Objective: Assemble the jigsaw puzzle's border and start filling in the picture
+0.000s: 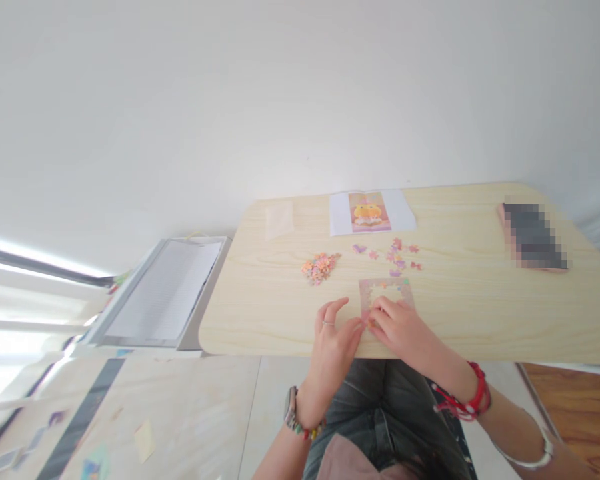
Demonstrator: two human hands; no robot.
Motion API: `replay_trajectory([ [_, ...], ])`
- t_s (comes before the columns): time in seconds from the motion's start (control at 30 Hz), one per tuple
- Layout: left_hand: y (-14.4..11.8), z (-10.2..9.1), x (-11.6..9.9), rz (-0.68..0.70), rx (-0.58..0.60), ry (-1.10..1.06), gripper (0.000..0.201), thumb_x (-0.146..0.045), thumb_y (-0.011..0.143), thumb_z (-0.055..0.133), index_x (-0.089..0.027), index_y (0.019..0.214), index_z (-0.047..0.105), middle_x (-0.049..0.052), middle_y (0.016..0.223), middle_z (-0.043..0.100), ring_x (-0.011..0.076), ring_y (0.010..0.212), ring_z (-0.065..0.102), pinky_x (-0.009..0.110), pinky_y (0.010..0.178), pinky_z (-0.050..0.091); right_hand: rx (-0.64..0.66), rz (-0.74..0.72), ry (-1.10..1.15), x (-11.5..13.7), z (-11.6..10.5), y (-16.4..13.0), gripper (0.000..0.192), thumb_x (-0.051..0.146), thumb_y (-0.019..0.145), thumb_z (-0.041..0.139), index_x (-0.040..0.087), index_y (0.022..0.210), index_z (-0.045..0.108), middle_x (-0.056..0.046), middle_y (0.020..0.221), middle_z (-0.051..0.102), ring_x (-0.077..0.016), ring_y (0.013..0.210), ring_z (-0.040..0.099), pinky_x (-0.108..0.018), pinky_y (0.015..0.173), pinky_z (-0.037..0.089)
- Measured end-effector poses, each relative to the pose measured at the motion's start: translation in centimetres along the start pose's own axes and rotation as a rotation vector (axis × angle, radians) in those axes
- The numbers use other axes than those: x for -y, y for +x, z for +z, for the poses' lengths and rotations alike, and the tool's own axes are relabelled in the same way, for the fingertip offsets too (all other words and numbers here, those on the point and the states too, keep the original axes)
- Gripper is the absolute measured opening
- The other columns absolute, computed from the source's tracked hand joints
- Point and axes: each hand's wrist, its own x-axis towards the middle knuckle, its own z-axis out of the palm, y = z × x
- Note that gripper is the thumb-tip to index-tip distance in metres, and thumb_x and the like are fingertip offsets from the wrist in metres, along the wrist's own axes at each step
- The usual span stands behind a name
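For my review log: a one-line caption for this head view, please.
Both hands, left hand and right hand, meet at a partly assembled jigsaw frame on a wooden table, loose pieces nearby.

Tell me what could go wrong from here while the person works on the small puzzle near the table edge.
1. The puzzle frame lies close to the near edge of the table; a push from the left hand or right hand might slide it off.
2. The pile of loose pieces and the scattered pieces are small; a sweeping wrist could knock some to the floor.
3. The phone sits near the far right corner and could be bumped.
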Motion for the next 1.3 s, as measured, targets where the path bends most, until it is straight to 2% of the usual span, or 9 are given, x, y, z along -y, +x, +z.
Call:
replay_trajectory([
  [0.17,0.1,0.1,-0.2,0.002,0.006,0.007,0.016,-0.013,0.083,0.053,-0.022,0.087,0.065,0.008,0.122,0.044,0.0248,0.11,0.041,0.045,0.09,0.047,0.002,0.02,0.05,0.3,-0.3,-0.3,0.02,0.014,0.089,0.043,0.016,0.082,0.062,-0.007,0.083,0.057,-0.017,0.075,0.052,-0.032,0.07,0.042],
  [0.47,0.0,0.2,-0.1,-0.005,0.013,0.011,0.015,-0.014,0.083,0.054,-0.022,0.089,0.065,0.008,0.121,0.044,0.0252,0.11,0.04,0.045,0.09,0.048,-0.067,0.062,0.098,0.7,-0.1,-0.7,0.016,0.016,0.088,0.046,0.016,0.081,0.061,-0.006,0.082,0.058,-0.0162,0.074,0.054,-0.032,0.072,0.043],
  [0.87,0.0,0.4,-0.1,-0.01,0.031,0.026,0.012,-0.013,0.082,0.055,-0.02,0.088,0.063,0.009,0.121,0.042,0.0257,0.11,0.04,0.047,0.09,0.047,-0.055,0.081,0.1,0.7,0.2,-0.9,0.015,0.014,0.088,0.048,0.016,0.08,0.061,-0.006,0.082,0.058,-0.0174,0.077,0.055,-0.033,0.073,0.044],
  [1.3,-0.1,0.2,-0.2,-0.009,0.06,0.01,0.009,-0.015,0.081,0.058,-0.021,0.087,0.062,0.009,0.124,0.042,0.0265,0.112,0.04,0.048,0.091,0.047,-0.099,0.104,0.149,0.7,0.2,-1.6,0.015,0.016,0.088,0.046,0.018,0.081,0.059,-0.005,0.082,0.057,-0.0179,0.077,0.056,-0.035,0.073,0.046],
])
